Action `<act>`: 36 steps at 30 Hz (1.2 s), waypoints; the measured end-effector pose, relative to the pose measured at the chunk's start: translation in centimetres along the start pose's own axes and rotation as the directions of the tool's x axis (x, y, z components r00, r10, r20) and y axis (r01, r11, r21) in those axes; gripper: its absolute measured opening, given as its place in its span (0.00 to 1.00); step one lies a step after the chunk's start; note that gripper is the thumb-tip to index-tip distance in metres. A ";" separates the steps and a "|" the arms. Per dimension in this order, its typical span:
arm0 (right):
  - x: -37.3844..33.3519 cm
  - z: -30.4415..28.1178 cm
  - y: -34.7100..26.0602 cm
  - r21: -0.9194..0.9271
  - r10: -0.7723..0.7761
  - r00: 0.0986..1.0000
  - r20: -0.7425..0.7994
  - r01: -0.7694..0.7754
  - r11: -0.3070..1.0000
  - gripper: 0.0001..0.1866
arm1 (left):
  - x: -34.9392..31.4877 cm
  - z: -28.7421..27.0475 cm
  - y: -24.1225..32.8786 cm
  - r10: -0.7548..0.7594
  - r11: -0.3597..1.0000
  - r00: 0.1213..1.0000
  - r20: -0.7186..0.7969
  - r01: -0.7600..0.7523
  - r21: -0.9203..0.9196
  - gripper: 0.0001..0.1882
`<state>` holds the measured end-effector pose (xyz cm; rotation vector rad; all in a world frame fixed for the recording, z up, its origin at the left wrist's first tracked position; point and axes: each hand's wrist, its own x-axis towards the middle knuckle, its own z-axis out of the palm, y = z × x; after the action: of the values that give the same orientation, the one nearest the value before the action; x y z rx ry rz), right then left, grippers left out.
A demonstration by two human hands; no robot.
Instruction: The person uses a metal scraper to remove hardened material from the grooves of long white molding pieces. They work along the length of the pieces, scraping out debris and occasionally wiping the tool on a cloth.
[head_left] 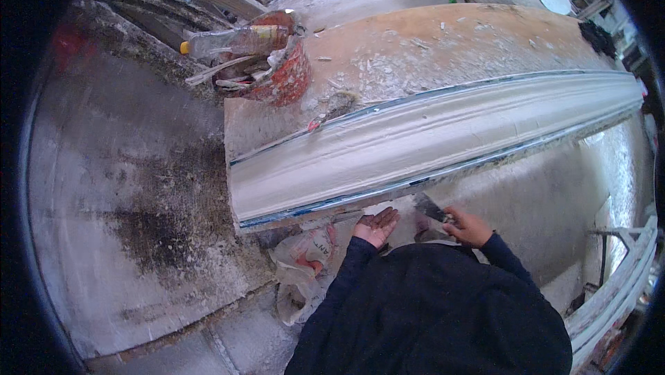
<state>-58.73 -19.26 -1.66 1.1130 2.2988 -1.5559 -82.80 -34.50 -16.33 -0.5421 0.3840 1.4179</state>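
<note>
A long white plaster moulding (415, 132) with ridges along its length lies in front of me, edged by blue-stained strips (332, 207). My left hand (378, 227) is held palm up near its front edge, fingers stretched out, with nothing in it. The palm and fingers look smudged dark. To its right, my right hand (468, 228) grips the handle of a putty knife (431, 207). The knife's flat grey blade points up and left, toward the moulding's front edge. A gap separates the blade from my left hand.
At the back left of the worktable (485, 29) stands a red bucket (294, 74) holding a plastic bottle (235, 41) and scraps. Plaster flakes litter the board. Below the table's front edge lies a white bag (294, 264). White lengths (616, 306) lean at the lower right.
</note>
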 end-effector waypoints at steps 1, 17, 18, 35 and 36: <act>0.4 2.1 -0.1 0.197 -0.037 0.999 -0.011 0.039 0.980 0.18 | 0.0 -0.2 0.3 -0.002 1.000 1.000 -0.014 0.002 0.011 0.26; 5.0 17.5 -5.5 0.946 0.422 0.863 -0.277 0.169 0.277 0.17 | 8.5 -4.5 2.4 -0.260 0.893 0.965 -0.045 0.258 0.369 0.26; 5.1 17.5 -5.2 0.951 0.434 0.856 -0.281 0.190 0.243 0.17 | 8.0 -1.8 1.3 -0.250 0.874 0.966 -0.068 0.256 0.414 0.26; 9.3 20.3 -1.3 0.292 0.102 0.493 -0.864 0.324 0.900 0.16 | 10.3 -5.7 2.6 -0.286 0.913 0.936 -0.205 0.331 0.240 0.18; 9.1 19.1 -0.2 0.107 -0.017 0.426 -0.905 0.266 0.958 0.16 | 10.6 -5.7 2.0 -0.277 0.905 0.942 -0.189 0.322 0.279 0.17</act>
<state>-70.48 -31.12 -14.65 2.3605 2.9071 -1.4914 -83.06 -28.95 -27.17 -0.4289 0.5995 0.9990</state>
